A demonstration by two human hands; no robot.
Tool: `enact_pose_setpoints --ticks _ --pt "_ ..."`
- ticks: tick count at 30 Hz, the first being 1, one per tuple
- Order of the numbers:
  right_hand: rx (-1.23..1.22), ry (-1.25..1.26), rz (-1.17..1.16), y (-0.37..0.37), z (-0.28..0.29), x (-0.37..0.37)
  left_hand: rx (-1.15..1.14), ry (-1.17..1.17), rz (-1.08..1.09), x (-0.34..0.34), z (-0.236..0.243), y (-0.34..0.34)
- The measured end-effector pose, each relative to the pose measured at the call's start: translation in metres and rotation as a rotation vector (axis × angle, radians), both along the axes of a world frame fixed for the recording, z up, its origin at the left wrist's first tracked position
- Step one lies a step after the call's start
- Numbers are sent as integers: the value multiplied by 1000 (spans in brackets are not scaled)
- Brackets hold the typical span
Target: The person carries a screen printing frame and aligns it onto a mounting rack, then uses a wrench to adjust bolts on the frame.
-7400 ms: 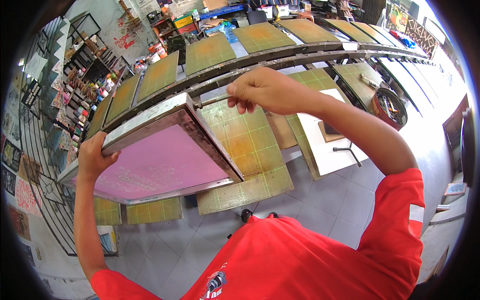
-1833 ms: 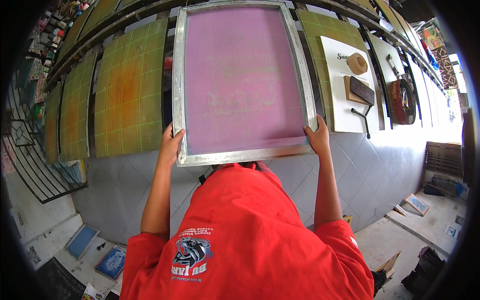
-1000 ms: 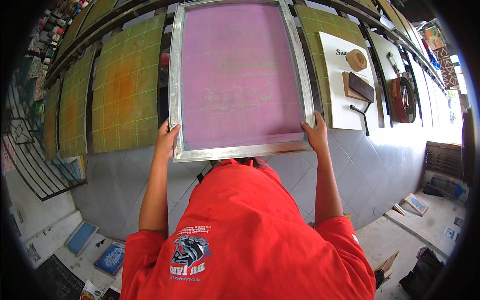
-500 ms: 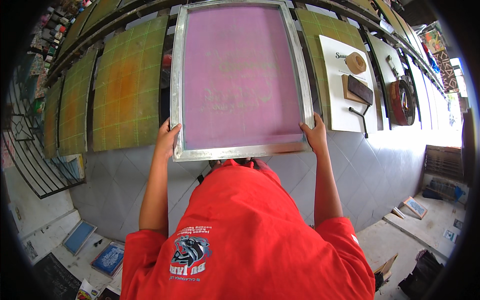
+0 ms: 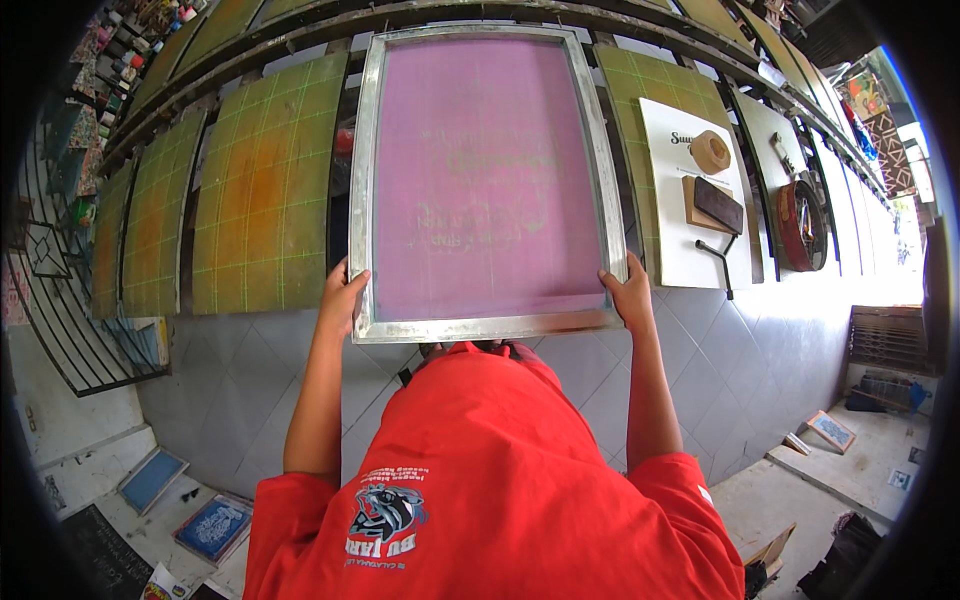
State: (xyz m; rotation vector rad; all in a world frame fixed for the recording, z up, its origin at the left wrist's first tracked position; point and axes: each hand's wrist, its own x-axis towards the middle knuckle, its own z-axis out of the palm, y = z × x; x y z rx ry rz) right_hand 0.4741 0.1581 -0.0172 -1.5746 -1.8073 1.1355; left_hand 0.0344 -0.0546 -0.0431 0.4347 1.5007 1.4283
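Observation:
A large screen printing frame (image 5: 478, 170), silver metal with pink mesh and faint reversed lettering, lies flat over the row of boards in front of me. My left hand (image 5: 342, 298) grips its lower left side, thumb on the rim. My right hand (image 5: 628, 290) grips the lower right side the same way. To the right, a white sheet (image 5: 670, 247) with printed lettering lies on a green-gridded board (image 5: 630, 80). On it are a tape roll (image 5: 710, 150), a dark rectangular block on wood (image 5: 715, 203) and a black bent tool (image 5: 725, 262).
More gridded boards (image 5: 260, 190) line the metal rack to the left. A round red tin (image 5: 790, 228) with tools sits at the right. A black railing (image 5: 60, 300) is at far left. Framed screens (image 5: 210, 525) rest on the pale surfaces behind me.
The frame was tilted earlier, with my right hand on a rod; now both hands hold its sides and it lies flat. In the last half second it appears slightly lower in view.

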Motion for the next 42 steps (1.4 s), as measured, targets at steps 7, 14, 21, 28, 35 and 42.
enact_pose_setpoints --ticks 7,14,21,28,35,42 --pt "-20 15 -6 -1 -2 -1 6 -19 16 -3 -5 -4" --pt "-12 8 -16 0 -7 4 -10 -35 14 -1 -2 -1" --pt "56 -115 -47 2 -8 8 -5 82 -24 -9 -16 -4" --pt "261 -33 -279 8 22 49 -28 97 -33 -10 -8 -4" --pt "360 -58 -543 61 22 152 -65 113 -10 -19 -18 -7" --pt "322 74 -647 75 15 184 -74 98 27 -18 -23 -10"
